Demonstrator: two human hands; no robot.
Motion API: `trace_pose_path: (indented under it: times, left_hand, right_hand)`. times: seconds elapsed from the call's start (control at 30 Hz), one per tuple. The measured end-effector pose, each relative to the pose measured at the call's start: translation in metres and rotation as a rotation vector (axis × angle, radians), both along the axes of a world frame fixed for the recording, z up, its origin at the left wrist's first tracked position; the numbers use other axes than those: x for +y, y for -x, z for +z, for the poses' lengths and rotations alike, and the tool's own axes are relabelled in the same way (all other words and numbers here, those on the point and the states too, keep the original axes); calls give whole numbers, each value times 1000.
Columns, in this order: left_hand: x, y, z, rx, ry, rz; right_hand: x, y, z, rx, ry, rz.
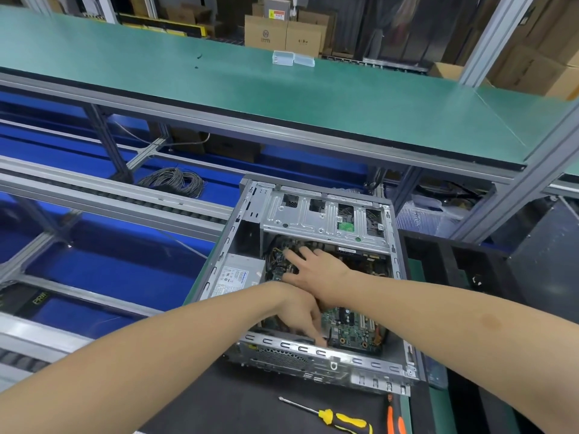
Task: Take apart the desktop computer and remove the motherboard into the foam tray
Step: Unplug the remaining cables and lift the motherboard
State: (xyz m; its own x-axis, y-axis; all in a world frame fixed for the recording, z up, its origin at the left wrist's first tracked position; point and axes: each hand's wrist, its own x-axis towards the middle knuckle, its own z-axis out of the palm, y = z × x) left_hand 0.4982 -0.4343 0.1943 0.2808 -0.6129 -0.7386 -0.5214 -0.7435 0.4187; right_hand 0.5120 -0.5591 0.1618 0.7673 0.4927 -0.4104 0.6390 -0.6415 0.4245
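The power supply point(239, 277) sits at the left of the open computer case point(313, 352); the left hand point(300, 314) points down at the near edge of the motherboard point(354, 328), which lies inside the case; whether it grips anything I cannot tell; the right hand point(316, 264), fingers spread, rests on the board's far left; a yellow screwdriver point(343, 420) lies nearer.

A single wide-angle view from the person's head, looking forward and down from the near side of the bench. It sits close — both bare forearms run in from the lower left and the right edge. The left hand point(302, 319) and right hand point(315, 266) meet over the open grey metal computer case point(316, 214) just below mid-frame. The lens bows straight lines; the long green-topped shelf point(219, 89) and stacked brown cardboard boxes point(282, 34) fill the far top.
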Motion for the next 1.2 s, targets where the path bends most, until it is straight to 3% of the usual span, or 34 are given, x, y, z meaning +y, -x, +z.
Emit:
trace_pose_path:
  times: [0.2,0.37,0.63,0.87,1.07,1.2]
  left_hand:
    - [16,-1,-4,-295,-102,-246]
    - [13,2,-2,-579,-264,-349]
    - [27,-2,0,-898,-301,-531]
    - [42,-4,-1,-996,-125,-426]
    - [57,-16,7,-826,111,-261]
    - [70,-17,12,-837,252,-250]
  right_hand:
    - [1,9,-12,-88,97,239]
    - [6,15,-32,-152,270,251]
    - [0,3,-12,-98,195,269]
    - [-11,-8,24,-73,46,241]
    - [-14,-4,38,-133,79,364]
    - [-19,1,42,-190,92,400]
